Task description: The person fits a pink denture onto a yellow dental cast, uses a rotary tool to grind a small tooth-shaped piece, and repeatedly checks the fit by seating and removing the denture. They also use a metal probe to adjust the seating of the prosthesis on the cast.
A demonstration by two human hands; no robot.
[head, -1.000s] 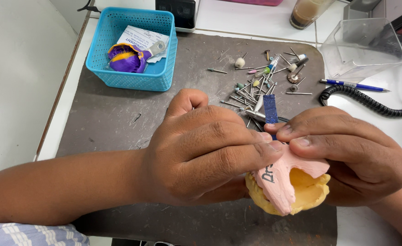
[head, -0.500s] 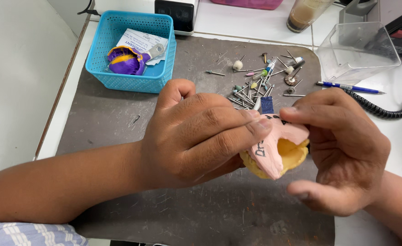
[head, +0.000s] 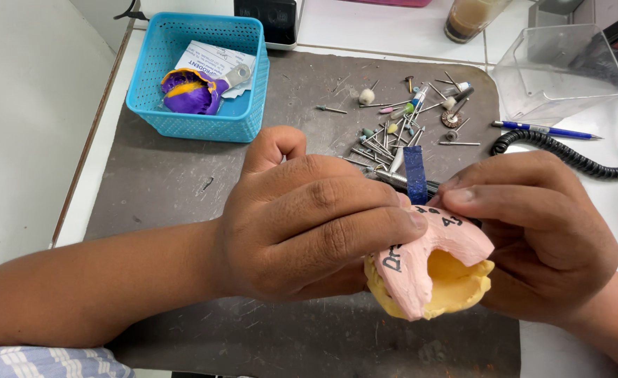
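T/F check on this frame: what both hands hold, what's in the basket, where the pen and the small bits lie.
1. Both the left hand and the right hand hold the pink and yellow dental cast. True.
2. The blue basket is empty. False: it holds a purple and yellow object and a paper packet.
3. The blue pen lies inside the basket. False: it lies right of the mat, by the clear box.
4. Small metal bits lie scattered on the grey mat. True.

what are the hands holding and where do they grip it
Both hands hold a yellow dental cast topped by a pink wax rim: left hand on its left side, right hand on its right.
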